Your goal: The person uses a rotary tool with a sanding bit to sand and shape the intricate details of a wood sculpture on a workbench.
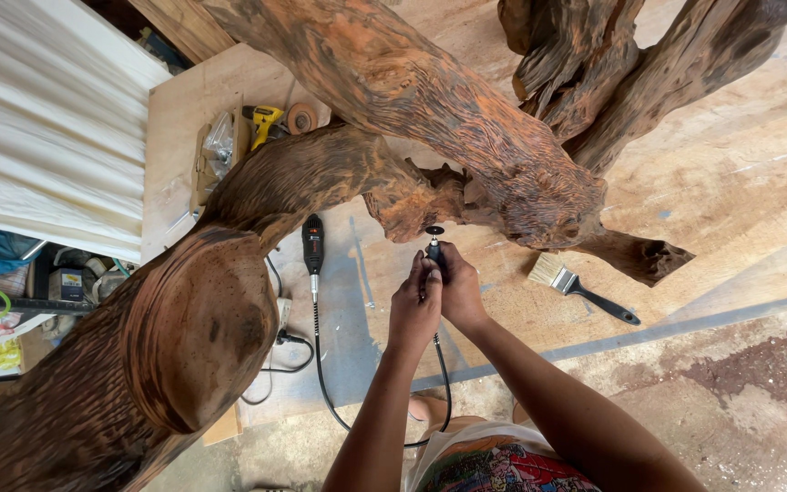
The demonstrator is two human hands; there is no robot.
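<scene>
Both hands, left hand (414, 305) and right hand (455, 290), pinch a carving handpiece (434, 244) below the driftwood trunk (430, 109). Much bark looks ground smooth; knots at 12 o'clock seem rough. A brush (580, 287) lies at 3 o'clock, the motor tool (312, 246) at 9, its cable (325, 383) trailing.

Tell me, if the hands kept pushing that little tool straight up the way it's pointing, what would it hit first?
Most likely the knotty underside of the big reddish root. The left hand and right hand aim the rotary handpiece at it, its tip very close, though depth is unclear.
</scene>
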